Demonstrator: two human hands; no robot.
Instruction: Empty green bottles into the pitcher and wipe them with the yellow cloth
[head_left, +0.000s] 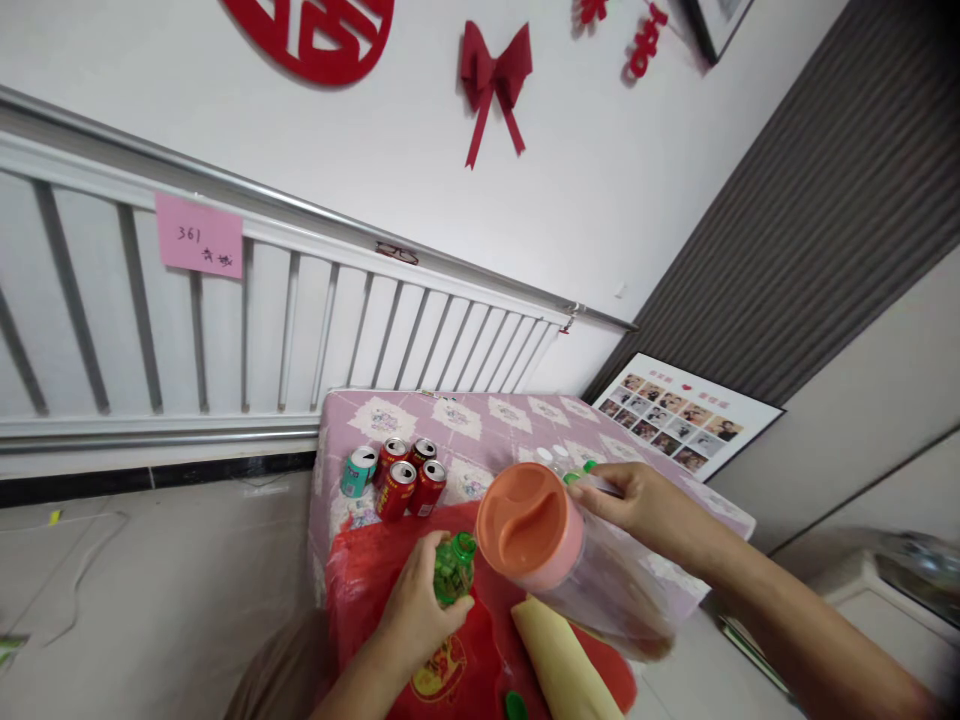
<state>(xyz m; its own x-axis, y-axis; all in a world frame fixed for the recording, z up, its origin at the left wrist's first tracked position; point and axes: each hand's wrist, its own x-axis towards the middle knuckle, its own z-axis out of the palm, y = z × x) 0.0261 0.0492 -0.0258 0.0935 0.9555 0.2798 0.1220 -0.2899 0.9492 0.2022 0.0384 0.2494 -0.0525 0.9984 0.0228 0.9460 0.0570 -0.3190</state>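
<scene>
1. the left hand (pixel 427 600) is curled round the green bottle (pixel 454 575), thumb and fingers closed on its side, above the red sheet (pixel 360 570). too hard a squeeze could buckle it; too slack a one could let it slip.
2. the right hand (pixel 626 500) is closed on the jug (pixel 581 572) up near its lid (pixel 523 518), some fingers hidden. the jug leans, its weight off to one side, so a loose wrist could let it swing.
3. brownish liquid seems to sit low in the jug. tipping it too far could spill some if the lid is loose; i cannot tell whether it is.
4. the lid is near the bottle, apparently apart from it. a small misjudgement could knock the two together.
5. the bottle's mouth looks uncapped, so any contents could splash out if it tilts.
6. the yellow roll (pixel 562 660) lies below the jug; drips could wet it.
7. the cans (pixel 397 490) stand bunched on the table (pixel 457 415) beyond the bottle; a wide left swing could topple them.
</scene>
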